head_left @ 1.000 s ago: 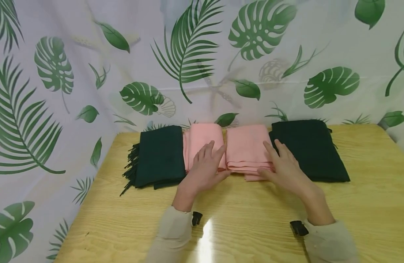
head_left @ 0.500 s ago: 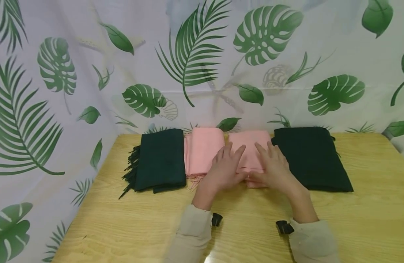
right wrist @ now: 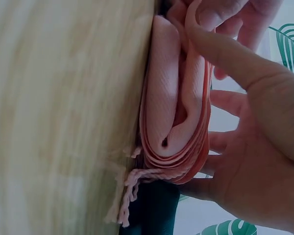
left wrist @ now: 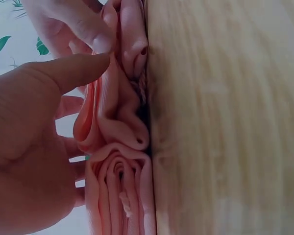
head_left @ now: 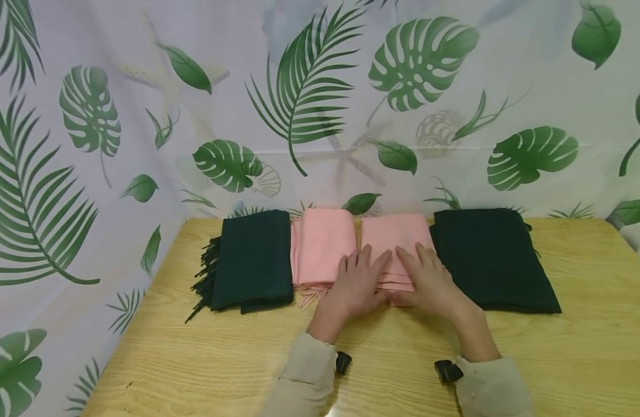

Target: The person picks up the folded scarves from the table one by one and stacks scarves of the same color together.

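Two folded pink scarves lie side by side, the left one (head_left: 326,246) with a little fringe at its near edge. On the right pink scarf (head_left: 395,229) both of my hands spread over the near half. My left hand (head_left: 353,286) lies across its left side, fingers extended, partly overlapping the left scarf in the head view. From the other side comes my right hand (head_left: 431,285), fingers extended. In the left wrist view the thumb (left wrist: 83,68) touches a raised pink layer; the right wrist view shows the other thumb (right wrist: 230,51) at the upper fold.
A folded dark green scarf (head_left: 254,260) with black-looking fringe lies at the left end of the row. Another dark green one (head_left: 492,260) is at the right end. Behind the wooden table (head_left: 194,365) hangs a leaf-printed white cloth (head_left: 320,174).
My left hand has moved right off the left pink scarf, and my right hand has moved left. They have come together over the right pink scarf and the thumbs sit closer.
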`<act>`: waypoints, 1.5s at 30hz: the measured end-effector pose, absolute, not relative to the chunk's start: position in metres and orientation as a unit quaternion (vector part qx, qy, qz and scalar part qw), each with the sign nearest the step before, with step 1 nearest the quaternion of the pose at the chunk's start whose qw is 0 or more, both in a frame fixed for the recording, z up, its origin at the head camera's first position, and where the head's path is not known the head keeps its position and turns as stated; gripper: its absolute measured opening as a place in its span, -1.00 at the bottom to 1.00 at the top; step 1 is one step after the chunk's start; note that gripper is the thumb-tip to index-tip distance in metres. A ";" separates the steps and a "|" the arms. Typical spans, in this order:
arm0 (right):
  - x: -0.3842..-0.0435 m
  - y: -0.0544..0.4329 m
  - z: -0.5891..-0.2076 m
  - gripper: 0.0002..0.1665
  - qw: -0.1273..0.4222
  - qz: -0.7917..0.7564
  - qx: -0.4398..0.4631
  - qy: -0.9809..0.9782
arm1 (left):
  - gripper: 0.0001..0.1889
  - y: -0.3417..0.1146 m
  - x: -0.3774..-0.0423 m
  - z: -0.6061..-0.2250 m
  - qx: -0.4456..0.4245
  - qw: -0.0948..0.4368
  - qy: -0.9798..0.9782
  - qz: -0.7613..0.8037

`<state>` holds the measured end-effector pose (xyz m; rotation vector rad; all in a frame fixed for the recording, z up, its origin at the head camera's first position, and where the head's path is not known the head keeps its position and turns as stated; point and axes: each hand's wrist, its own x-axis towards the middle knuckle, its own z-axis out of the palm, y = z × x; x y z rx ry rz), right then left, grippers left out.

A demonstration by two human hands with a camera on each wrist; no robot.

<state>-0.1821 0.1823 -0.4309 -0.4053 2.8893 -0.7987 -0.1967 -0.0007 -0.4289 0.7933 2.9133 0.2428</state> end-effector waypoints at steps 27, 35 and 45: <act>-0.179 0.187 -0.435 -0.02 0.074 -0.268 -0.150 0.949 | -0.27 0.003 -0.189 -0.433 0.259 0.069 0.963 0.013; -0.178 0.188 -0.436 -0.03 0.069 -0.267 -0.155 0.949 | -0.27 0.008 -0.187 -0.435 0.254 0.059 0.965 -0.018; -0.176 0.190 -0.440 -0.05 0.061 -0.263 -0.161 0.949 | -0.26 0.009 -0.184 -0.434 0.254 0.054 0.965 -0.034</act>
